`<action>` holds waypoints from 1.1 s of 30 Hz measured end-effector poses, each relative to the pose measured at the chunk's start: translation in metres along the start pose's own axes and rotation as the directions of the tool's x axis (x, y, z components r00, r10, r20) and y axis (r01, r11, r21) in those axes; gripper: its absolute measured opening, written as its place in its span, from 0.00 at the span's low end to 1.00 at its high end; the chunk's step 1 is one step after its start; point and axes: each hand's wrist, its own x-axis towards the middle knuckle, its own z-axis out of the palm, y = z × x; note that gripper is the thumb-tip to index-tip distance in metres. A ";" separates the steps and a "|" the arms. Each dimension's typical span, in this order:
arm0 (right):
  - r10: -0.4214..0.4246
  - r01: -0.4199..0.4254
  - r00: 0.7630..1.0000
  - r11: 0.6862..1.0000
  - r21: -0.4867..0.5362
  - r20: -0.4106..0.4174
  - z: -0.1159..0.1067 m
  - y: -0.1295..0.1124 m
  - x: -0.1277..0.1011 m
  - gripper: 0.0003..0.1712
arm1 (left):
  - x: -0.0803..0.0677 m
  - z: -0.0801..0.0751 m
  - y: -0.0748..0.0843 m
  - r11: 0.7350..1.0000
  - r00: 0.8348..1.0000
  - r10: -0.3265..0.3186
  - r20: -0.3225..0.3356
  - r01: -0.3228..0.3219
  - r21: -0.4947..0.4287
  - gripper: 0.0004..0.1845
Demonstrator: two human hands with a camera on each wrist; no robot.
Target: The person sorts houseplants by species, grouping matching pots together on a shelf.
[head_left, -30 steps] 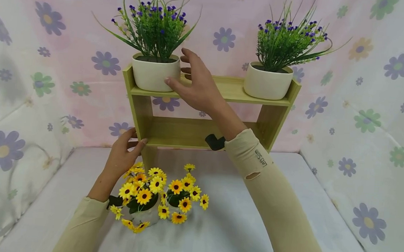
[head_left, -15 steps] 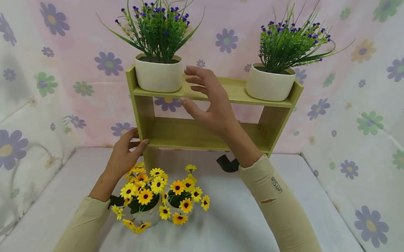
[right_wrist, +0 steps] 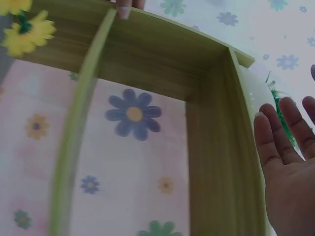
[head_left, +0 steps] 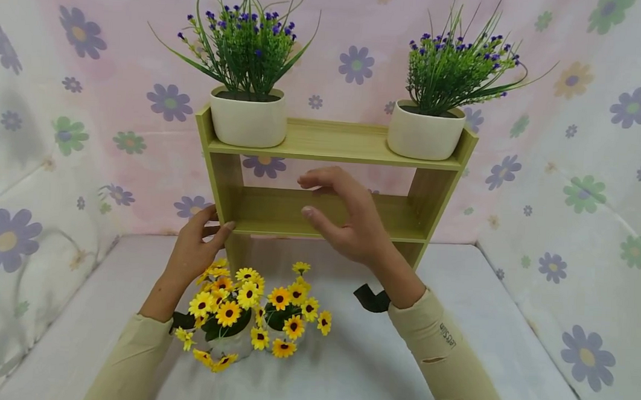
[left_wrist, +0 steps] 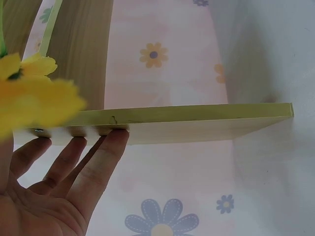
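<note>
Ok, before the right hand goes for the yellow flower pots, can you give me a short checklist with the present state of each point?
1. Right hand free, holding nothing: ok.
2. Left hand steadies the wooden shelf at its lower left corner: ok.
3. Both purple flower pots, left and right, upright on the top board: ok.
4. Lower board bare for a pot: ok.
5. Yellow flower pots upright: cannot tell, blossoms hide them.
</note>
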 end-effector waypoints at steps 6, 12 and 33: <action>0.089 -0.089 0.996 0.996 0.022 -0.004 0.005 0.007 -0.034 0.19 | 0.000 0.000 0.000 1.000 1.000 -0.006 -0.001 0.006 0.003 0.32; 0.163 -0.162 0.987 0.983 0.082 -0.002 0.008 0.018 -0.065 0.14 | -0.001 0.000 0.002 1.000 1.000 -0.012 -0.002 0.012 0.009 0.32; 0.340 -0.393 0.838 0.919 0.040 0.427 0.012 0.049 -0.125 0.06 | -0.002 0.000 0.002 1.000 1.000 -0.006 0.000 0.006 0.002 0.33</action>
